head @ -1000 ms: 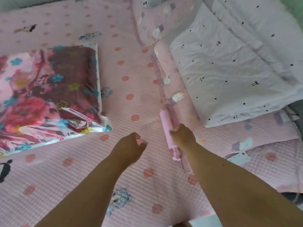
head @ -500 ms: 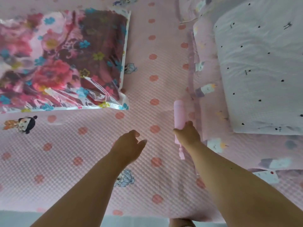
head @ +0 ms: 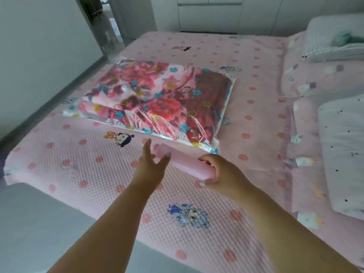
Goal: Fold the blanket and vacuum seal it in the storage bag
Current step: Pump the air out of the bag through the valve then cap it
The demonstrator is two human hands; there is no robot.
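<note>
Two hands near the bagged blanket (head: 157, 99) — right hand (head: 220, 174) grips a pink pump (head: 187, 164), left hand (head: 151, 166) fingers spread.

The storage bag (head: 157, 99) lies flat on the bed (head: 78, 164), left of centre, with the folded blanket (head: 149, 91) inside it. A hand pump (head: 185, 164) sits just in front of the bag's near edge, gripped by the right hand (head: 220, 174); the left hand (head: 149, 168) is spread beside it, to its left. A folded quilt (head: 342, 154) lies at the right edge, a pillow (head: 332, 38) behind it.
</note>
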